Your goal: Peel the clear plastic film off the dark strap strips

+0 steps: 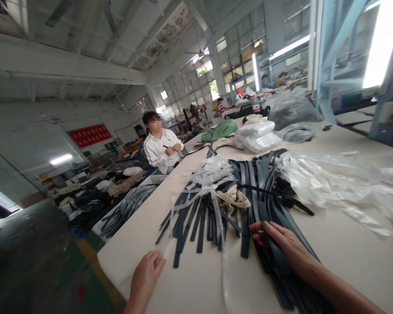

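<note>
Overlying strips, clear plastic, beige cloth

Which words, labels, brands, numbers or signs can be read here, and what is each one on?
None can be read.
Red banner: yellowish characters, too blurred to read.
Bottle: label too small to read.
Dark strips: no lettering that I can make out.
</note>
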Available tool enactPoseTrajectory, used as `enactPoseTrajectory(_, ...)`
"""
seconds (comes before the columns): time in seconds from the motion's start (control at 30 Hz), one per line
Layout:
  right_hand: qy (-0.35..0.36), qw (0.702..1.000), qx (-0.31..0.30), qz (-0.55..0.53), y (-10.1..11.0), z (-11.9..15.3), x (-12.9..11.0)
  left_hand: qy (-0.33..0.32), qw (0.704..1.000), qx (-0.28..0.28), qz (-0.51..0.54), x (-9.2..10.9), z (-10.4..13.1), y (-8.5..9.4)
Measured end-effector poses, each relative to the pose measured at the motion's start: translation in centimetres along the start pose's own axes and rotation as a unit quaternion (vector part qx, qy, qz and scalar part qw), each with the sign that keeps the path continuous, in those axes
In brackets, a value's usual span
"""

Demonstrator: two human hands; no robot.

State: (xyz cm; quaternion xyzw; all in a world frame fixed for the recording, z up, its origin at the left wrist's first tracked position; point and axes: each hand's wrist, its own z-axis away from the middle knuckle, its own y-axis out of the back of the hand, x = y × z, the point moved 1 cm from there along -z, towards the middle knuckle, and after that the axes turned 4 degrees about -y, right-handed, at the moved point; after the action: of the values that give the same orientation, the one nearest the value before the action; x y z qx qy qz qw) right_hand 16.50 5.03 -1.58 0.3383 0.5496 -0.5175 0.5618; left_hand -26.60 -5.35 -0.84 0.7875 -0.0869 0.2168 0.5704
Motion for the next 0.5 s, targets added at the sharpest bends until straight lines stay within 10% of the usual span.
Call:
enactPoseTrajectory(0.13, 0.001, 1.0, -0.007, -0.029, -0.2, 0.3, -0.3, 0.088, 0.974, 0.049, 0.204, 2.7, -1.1, -1.3)
enactPoseTrajectory(0.5, 0.042, 0.947, -0.268, -0.173, -4.6, 4.3, -2.4, -0.015, 0.842, -0.182, 0.507, 23.9, 0.9, -7.2)
